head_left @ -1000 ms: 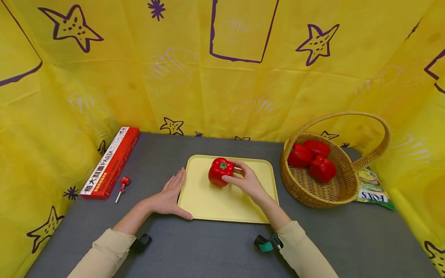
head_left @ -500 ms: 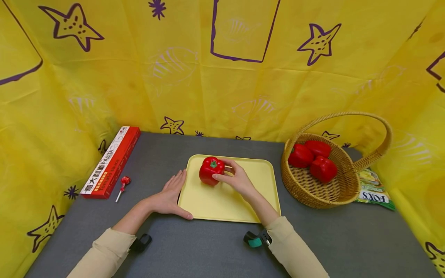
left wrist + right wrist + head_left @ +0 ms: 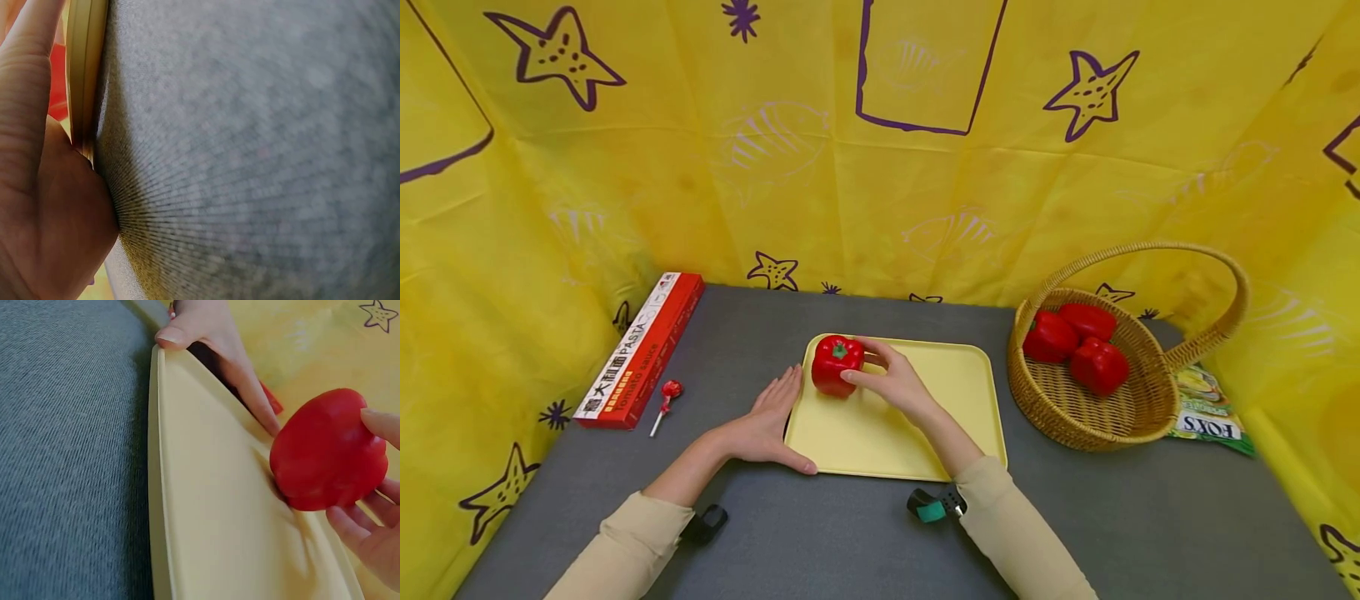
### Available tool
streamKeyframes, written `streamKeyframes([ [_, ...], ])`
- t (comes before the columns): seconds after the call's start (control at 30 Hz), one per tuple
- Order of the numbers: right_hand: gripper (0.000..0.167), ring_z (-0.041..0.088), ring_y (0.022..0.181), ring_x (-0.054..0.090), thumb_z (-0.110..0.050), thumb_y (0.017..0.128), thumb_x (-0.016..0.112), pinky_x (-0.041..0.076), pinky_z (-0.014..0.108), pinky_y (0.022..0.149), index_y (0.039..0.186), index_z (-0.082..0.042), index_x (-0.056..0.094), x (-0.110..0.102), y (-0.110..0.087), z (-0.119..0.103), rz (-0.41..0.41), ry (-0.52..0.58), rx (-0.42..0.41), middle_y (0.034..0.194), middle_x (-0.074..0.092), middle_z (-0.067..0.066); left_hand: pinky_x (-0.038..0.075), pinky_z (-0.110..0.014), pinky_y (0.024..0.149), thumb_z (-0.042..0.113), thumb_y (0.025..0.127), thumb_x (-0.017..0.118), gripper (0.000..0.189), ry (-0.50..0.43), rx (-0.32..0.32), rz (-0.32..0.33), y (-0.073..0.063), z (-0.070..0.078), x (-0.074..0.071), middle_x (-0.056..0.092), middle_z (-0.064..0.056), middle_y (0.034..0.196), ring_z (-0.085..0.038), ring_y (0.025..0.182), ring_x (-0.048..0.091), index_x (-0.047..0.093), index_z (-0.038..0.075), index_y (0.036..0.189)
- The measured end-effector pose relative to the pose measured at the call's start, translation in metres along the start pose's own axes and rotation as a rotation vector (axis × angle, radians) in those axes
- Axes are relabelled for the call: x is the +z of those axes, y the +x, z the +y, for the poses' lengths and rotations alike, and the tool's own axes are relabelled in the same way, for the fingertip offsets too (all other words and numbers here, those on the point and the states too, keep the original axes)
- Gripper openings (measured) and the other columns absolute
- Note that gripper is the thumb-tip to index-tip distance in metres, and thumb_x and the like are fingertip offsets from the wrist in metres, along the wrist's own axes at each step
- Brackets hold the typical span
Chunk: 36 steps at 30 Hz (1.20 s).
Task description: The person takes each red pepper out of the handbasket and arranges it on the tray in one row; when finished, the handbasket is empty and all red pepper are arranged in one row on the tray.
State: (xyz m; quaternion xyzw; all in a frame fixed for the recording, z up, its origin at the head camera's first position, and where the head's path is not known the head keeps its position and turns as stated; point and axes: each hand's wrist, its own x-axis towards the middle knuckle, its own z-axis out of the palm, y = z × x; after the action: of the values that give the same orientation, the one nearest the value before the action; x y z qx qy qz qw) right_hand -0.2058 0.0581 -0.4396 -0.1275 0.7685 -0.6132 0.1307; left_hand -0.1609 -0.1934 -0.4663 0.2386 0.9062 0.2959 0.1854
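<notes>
Because the left hand lies along the left edge of the pale yellow tray, with its thumb at the near left corner, it probably serves to stop the tray from sliding. The right hand comes at the red pepper from the right side, a hold that seems chosen to leave the green stem free on top. That pepper is over the far left part of the tray, close to the left fingertips (whether its base touches the tray, I cannot tell). The wicker basket stands to the right, near the tray, with three more peppers inside, apparently within easy reach of the right arm.

As for the fingers, the left ones are straight and lie near one another, the thumb spread wide from them, touching only the tray's edge and corner. The right thumb and fingers are parted by about the pepper's width, pinching its side.
</notes>
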Motion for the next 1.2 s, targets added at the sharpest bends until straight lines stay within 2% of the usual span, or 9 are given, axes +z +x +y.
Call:
streamKeyframes([
  [0.2,0.063,0.025,0.128,0.049,-0.031,0.087,0.074,0.041,0.048,0.103,0.143,-0.017,0.049,0.007,0.006,-0.001,-0.008,0.005,-0.004,0.140,0.053,0.002,-0.004,-0.058,0.113,0.061,0.066,0.081,0.141,-0.010,0.015,0.013,0.001,0.000,0.001,-0.014,-0.020,0.160,-0.038,0.146,-0.013,-0.010,-0.003,0.152],
  [0.47,0.063,0.027,0.129,0.048,-0.030,0.089,0.072,0.043,0.047,0.101,0.145,-0.017,0.045,0.017,0.010,0.001,-0.015,0.000,-0.037,0.143,0.050,0.003,-0.006,-0.057,0.113,0.059,0.066,0.081,0.140,-0.028,0.014,0.010,0.000,-0.001,0.001,-0.015,-0.017,0.160,-0.037,0.146,-0.014,-0.012,0.001,0.153],
  [0.83,0.066,0.027,0.130,0.047,-0.024,0.088,0.073,0.042,0.045,0.102,0.147,-0.015,0.042,0.017,0.008,0.001,-0.062,0.029,-0.038,0.143,0.049,0.004,-0.006,-0.057,0.113,0.061,0.065,0.081,0.140,-0.031,0.018,0.011,0.001,-0.001,0.001,-0.014,-0.015,0.161,-0.035,0.146,-0.013,-0.012,0.009,0.155],
  [1.07,0.068,0.031,0.133,0.043,-0.022,0.090,0.070,0.040,0.047,0.104,0.149,-0.012,0.038,0.016,0.009,0.001,-0.090,0.048,-0.051,0.146,0.045,0.009,-0.005,-0.058,0.113,0.060,0.065,0.082,0.140,-0.033,0.023,0.023,0.001,-0.002,0.002,-0.013,-0.016,0.161,-0.036,0.146,-0.012,-0.012,0.008,0.155],
  [1.2,0.067,0.029,0.132,0.045,-0.022,0.090,0.071,0.042,0.045,0.103,0.148,-0.012,0.039,0.015,0.009,0.001,-0.091,0.052,-0.051,0.145,0.047,0.008,-0.005,-0.059,0.112,0.059,0.065,0.082,0.140,-0.038,0.023,0.020,0.000,-0.001,0.002,-0.013,-0.017,0.161,-0.036,0.146,-0.012,-0.012,0.008,0.155],
])
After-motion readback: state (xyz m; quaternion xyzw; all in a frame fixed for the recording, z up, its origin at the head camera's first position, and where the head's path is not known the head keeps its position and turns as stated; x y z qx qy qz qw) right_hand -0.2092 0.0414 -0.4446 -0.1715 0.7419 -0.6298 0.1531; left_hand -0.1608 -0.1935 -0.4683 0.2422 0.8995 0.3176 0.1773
